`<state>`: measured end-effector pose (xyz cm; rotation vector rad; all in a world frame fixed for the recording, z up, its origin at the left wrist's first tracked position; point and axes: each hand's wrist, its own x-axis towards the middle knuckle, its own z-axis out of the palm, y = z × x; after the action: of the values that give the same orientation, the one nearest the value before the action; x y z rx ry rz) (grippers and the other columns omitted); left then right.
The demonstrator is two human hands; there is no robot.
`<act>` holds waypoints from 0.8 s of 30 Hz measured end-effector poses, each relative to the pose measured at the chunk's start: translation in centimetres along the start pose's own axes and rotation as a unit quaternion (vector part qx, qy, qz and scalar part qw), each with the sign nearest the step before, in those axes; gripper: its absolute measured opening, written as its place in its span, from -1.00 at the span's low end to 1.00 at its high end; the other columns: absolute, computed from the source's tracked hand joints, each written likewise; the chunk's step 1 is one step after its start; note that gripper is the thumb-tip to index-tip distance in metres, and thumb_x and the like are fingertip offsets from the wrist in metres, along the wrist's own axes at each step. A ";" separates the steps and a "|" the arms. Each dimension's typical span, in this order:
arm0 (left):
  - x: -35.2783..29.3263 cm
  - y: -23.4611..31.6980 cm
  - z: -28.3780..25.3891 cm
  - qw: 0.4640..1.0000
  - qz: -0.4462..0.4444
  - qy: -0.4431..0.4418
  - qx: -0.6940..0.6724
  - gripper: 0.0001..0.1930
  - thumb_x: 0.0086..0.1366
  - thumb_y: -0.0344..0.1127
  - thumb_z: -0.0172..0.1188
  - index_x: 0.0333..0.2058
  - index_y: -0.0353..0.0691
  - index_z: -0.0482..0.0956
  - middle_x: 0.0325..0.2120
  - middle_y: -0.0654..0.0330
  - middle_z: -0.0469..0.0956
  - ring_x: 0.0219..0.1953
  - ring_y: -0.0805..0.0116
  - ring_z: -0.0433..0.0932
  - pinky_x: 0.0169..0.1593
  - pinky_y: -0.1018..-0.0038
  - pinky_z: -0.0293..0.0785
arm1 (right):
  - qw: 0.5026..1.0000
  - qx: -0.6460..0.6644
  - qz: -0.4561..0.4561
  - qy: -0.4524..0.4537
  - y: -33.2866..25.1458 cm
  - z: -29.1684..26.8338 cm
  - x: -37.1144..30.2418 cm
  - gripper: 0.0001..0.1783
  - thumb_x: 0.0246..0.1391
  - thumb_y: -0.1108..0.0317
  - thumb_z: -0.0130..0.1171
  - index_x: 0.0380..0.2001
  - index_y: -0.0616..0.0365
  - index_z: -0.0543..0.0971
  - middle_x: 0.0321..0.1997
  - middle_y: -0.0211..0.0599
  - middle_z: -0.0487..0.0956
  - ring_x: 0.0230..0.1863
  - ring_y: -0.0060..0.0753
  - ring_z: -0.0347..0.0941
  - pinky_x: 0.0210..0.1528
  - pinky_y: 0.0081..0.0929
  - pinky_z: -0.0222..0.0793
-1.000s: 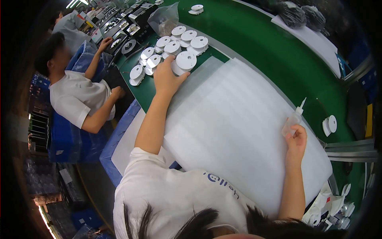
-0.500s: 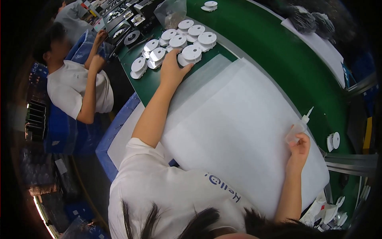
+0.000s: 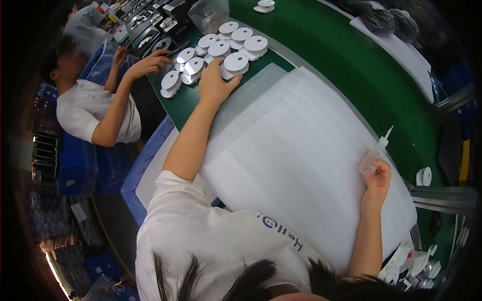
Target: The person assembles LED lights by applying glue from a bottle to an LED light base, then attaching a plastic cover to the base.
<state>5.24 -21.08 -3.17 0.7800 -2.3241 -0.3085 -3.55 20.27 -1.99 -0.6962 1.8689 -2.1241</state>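
A group of white parts (image 3: 219,48), each with a round disc on top like a small spool, stands on the far green table. My left hand (image 3: 215,86) reaches to the nearest of them, a white spool-shaped part (image 3: 236,62). Index finger and thumb close around that part's left and near sides; the other fingers are partly hidden. At the right, over the white sheet, my right hand (image 3: 377,183) holds a translucent squeeze bottle (image 3: 370,159) with a thin white nozzle (image 3: 386,136). The bottle tilts, its nozzle pointing up and away.
White foam-like sheets (image 3: 301,155) cover the work surface before me. A green conveyor belt (image 3: 331,55) runs along the far side, carrying single white parts (image 3: 424,176). A co-worker (image 3: 100,103) sits at the left, one hand (image 3: 153,62) by the parts. White scraps (image 3: 409,268) lie at lower right.
The co-worker's hand has reached rightward to the edge of the group of white parts. The whole view has shifted slightly. My hands keep about the same places, and the right still holds the bottle.
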 end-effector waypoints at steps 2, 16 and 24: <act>0.1 0.7 -0.3 0.997 -0.052 -0.056 0.019 -0.38 -0.20 -0.01 0.28 -0.16 -0.24 0.36 -0.19 0.08 0.40 -0.13 0.13 0.35 -0.11 0.32 0.31 | 1.000 0.000 0.004 0.004 -0.1 0.0 0.0 -0.73 -0.09 0.52 0.03 -0.25 0.14 0.31 -0.03 -0.19 0.32 0.01 -0.40 0.22 0.06 -0.48 0.07; 0.0 0.0 -0.6 1.000 0.000 -0.009 0.009 -0.59 -0.23 -0.01 0.31 -0.72 -0.19 0.32 -0.51 0.19 0.38 -0.35 0.23 0.38 -0.35 0.37 0.33 | 1.000 -0.029 0.003 0.003 0.0 0.1 0.0 -0.70 -0.12 0.49 -0.01 -0.22 0.09 0.31 -0.03 -0.12 0.33 0.02 -0.32 0.22 0.06 -0.37 0.12; -0.4 0.9 -1.2 0.997 0.066 0.032 -0.001 -0.59 -0.30 -0.08 0.36 -0.72 -0.20 0.31 -0.50 0.16 0.35 -0.39 0.23 0.35 -0.38 0.39 0.34 | 0.999 -0.040 -0.006 0.005 0.1 -0.1 0.1 -0.71 -0.11 0.46 -0.01 -0.23 0.06 0.31 -0.02 -0.10 0.35 0.04 -0.34 0.21 0.08 -0.40 0.09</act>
<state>5.80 -20.15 -2.11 0.6234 -2.3017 -0.2238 -3.66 20.27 -2.12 -0.7172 1.9683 -2.0732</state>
